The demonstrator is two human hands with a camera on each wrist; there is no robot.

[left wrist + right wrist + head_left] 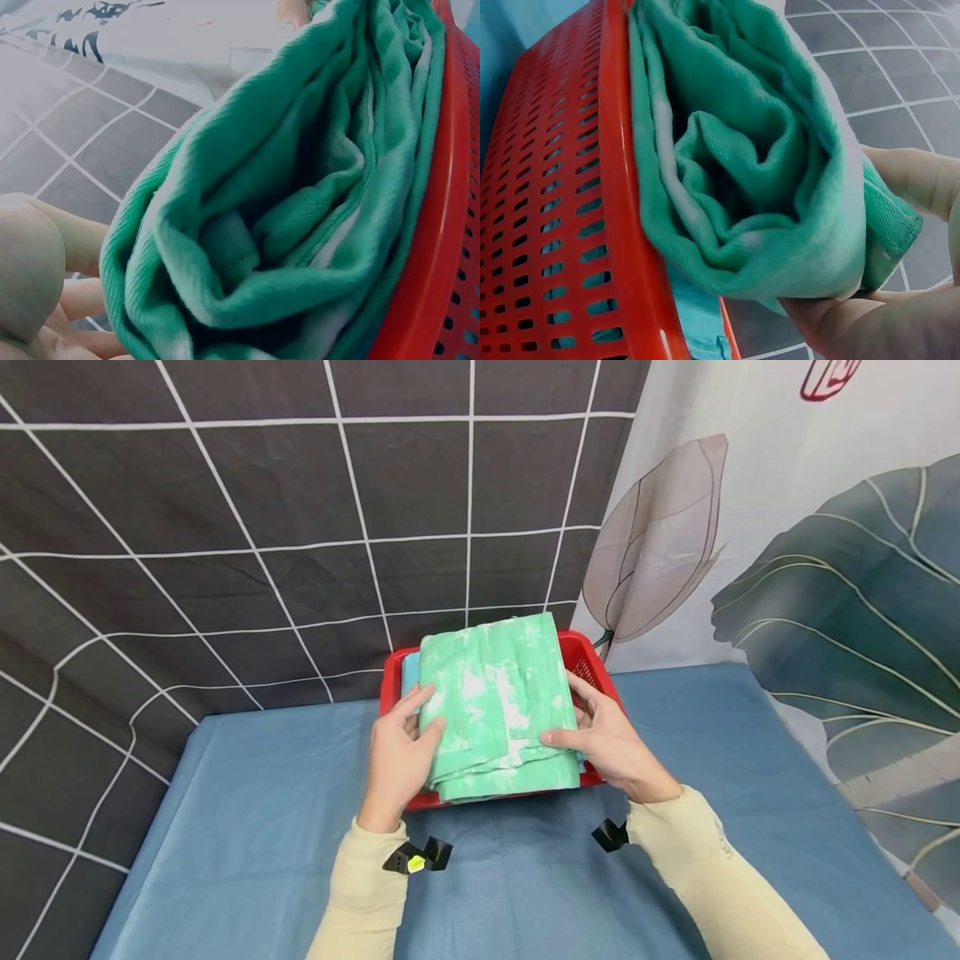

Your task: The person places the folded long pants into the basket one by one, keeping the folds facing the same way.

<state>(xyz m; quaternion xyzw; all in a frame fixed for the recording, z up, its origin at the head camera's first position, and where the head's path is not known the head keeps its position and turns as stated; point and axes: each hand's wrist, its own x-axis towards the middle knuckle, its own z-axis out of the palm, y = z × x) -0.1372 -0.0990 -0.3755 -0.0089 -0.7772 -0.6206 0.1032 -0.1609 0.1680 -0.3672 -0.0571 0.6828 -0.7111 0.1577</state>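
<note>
A folded green-and-white tie-dyed garment lies across the top of a red perforated plastic basket, covering most of its opening. My left hand holds the garment's left edge, thumb on the upper face. On the opposite edge, my right hand grips with the thumb on top and the other fingers at the side. Both wrist views show thick rolled layers in the garment beside the basket's rim. Light blue fabric shows inside the basket at the left; the rest of the contents is hidden.
The basket stands on a table covered with a blue cloth. Behind hangs a dark curtain with a white grid, close to the basket. A white leaf-patterned curtain hangs at the right.
</note>
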